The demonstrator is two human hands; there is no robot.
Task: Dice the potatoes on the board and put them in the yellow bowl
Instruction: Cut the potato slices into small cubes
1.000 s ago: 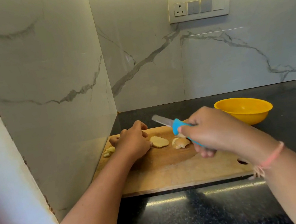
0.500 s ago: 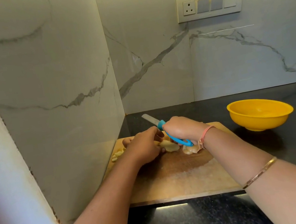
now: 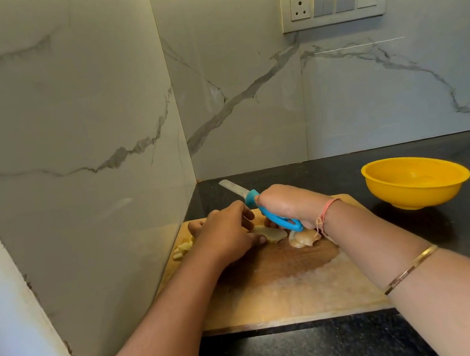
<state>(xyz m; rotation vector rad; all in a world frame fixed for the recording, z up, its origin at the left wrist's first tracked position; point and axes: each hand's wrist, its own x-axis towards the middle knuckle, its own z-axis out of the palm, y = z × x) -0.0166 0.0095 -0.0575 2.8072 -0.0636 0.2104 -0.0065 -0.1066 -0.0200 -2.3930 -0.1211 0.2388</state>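
A wooden cutting board point(image 3: 291, 294) lies on the black counter. My left hand point(image 3: 223, 231) holds a pale potato slice point(image 3: 271, 235) flat on the board with curled fingers. My right hand point(image 3: 289, 203) grips a blue-handled knife point(image 3: 253, 198); its blade points up and away to the left, above the potato. Another potato piece point(image 3: 302, 239) lies just under my right wrist. Several small diced bits point(image 3: 181, 248) sit at the board's left edge. The yellow bowl point(image 3: 417, 181) stands to the right of the board; no potato shows in it.
Marble-patterned walls close in the corner behind and to the left of the board. A switch panel point(image 3: 334, 1) is mounted on the back wall. Black counter point(image 3: 463, 223) extends to the right and in front of the board.
My right hand with the knife has moved left and further from me, over the potato slice next to my left hand. The view has shifted, so the bowl sits further right.
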